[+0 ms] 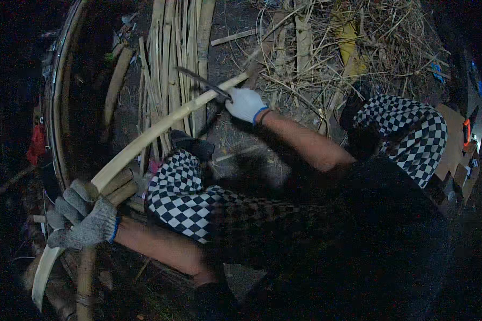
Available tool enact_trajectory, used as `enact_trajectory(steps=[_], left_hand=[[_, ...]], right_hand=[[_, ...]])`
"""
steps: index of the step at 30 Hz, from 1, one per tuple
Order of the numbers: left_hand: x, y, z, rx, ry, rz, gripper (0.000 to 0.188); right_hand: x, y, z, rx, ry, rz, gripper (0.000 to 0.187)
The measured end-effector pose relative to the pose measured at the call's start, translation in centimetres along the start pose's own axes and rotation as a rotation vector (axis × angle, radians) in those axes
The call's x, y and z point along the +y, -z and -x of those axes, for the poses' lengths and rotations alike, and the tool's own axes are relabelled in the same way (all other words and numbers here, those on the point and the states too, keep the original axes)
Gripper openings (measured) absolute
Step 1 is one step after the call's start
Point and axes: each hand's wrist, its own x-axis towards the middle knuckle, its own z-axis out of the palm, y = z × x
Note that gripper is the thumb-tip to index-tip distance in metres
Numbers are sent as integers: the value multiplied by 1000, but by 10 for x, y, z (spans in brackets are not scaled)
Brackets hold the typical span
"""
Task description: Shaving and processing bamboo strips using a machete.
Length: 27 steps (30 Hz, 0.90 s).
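Observation:
A long, pale split bamboo strip (158, 127) slants across my lap from lower left to upper middle. My left hand (88, 220), in a grey knit glove, is wrapped round its lower part, and the strip's end sticks out below. In a white glove, my right hand (245, 104) is closed on a knife (201, 81) beside the strip's upper part. The knife's narrow dark blade points up and left, crossing the strip. Its handle is hidden in my fist. Whether the edge touches the strip I cannot tell.
Long bamboo strips (171, 59) lie bundled ahead, left of centre. Thin shavings (316, 75) heap at the upper right, with a yellow piece (348, 45) among them. Cut bamboo pieces (120, 187) lie by my left hand. Checkered trousers cover my bent knees (177, 187). Flattened cardboard (451, 139) lies right.

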Motion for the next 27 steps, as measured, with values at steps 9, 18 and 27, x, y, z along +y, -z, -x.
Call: enact_trajectory(steps=[9, 18, 27], left_hand=[[-22, 3, 8, 84, -11, 122, 47], [-29, -39, 10, 270, -91, -47, 53], [-16, -27, 2, 103, -38, 130, 51]], right_hand=[[163, -9, 14, -131, -555, 62, 41], [143, 20, 21, -54, -517, -99, 49], [-5, 93, 44, 291, -6, -168, 31]])
